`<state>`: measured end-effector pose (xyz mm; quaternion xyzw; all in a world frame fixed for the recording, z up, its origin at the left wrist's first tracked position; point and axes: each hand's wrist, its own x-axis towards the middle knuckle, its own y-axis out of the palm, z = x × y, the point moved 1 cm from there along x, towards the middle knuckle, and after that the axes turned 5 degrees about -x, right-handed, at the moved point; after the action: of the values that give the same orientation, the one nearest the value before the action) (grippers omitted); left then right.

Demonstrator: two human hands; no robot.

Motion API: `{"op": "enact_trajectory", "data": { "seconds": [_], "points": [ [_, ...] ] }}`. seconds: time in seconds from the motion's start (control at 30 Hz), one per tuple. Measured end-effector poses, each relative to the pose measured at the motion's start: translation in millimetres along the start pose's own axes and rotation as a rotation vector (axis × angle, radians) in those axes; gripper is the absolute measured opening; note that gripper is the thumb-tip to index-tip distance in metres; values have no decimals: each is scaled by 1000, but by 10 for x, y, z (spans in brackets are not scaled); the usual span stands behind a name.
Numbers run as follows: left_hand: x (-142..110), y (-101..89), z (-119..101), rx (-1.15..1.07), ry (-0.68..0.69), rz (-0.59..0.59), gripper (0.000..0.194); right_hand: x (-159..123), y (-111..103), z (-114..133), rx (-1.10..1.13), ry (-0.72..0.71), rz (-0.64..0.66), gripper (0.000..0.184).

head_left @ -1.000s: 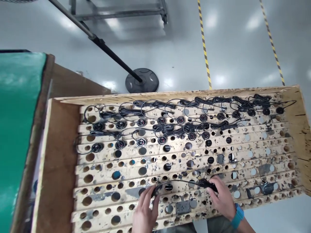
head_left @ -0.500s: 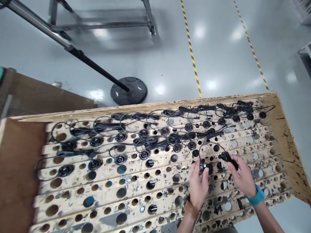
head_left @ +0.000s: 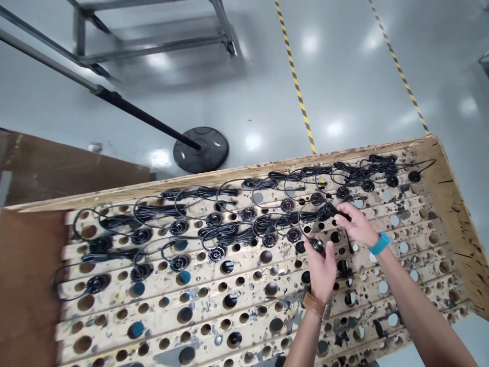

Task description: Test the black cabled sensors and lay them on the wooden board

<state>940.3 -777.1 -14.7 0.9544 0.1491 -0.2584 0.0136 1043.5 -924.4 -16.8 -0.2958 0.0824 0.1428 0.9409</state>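
My left hand (head_left: 322,267), with a brown strap at its wrist, is closed around a small round black part (head_left: 316,245) over the perforated wooden board (head_left: 206,300). A thin black cable loops up from that part to its folded cable bundle (head_left: 327,209). Pinching the right end of this bundle is my right hand (head_left: 356,224), with a blue band at its wrist. The bundle lies at the right end of the nearer row of cables. Several similar round parts (head_left: 216,254) with bundled cables (head_left: 229,232) lie in two rows on the board.
A raised wooden edge (head_left: 267,165) runs along the board's far side, and a side wall (head_left: 454,204) stands at the right. Brown sheet material (head_left: 30,275) covers the left end. Beyond are a pole on a round black base (head_left: 201,149), a metal frame (head_left: 153,51) and yellow-black floor tape (head_left: 296,81).
My right hand has moved up and left, bringing the cable bundle to the end of the nearer row. My left hand still holds the round part, slightly higher. The view has shifted a little.
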Motion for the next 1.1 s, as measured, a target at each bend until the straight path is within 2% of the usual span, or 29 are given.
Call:
{"op": "enact_trajectory", "data": {
  "seconds": [0.17,0.27,0.37,0.43,0.57,0.7,0.83,1.1],
  "points": [
    [9,-33,2,-27,-34,26,58,-68,0,41,-66,-24,-23,28],
    [8,-47,11,-42,-61,76,57,-193,-46,14,-89,16,-81,28],
    [60,19,13,-81,-66,115,55,-304,-117,31,-127,63,-143,30],
    [122,99,24,-135,-82,71,54,-336,-147,103,-157,41,-137,30],
    [246,238,68,-267,-205,-23,56,-280,-143,310,-264,-100,-78,29],
    [306,251,60,-401,-282,15,57,-167,-111,412,-358,-153,-32,27],
    [321,205,12,-449,-307,27,59,-123,-94,408,-364,-152,-46,29],
    [358,183,4,-323,-268,7,54,-82,-164,241,-351,-157,-168,34]
  ]
}}
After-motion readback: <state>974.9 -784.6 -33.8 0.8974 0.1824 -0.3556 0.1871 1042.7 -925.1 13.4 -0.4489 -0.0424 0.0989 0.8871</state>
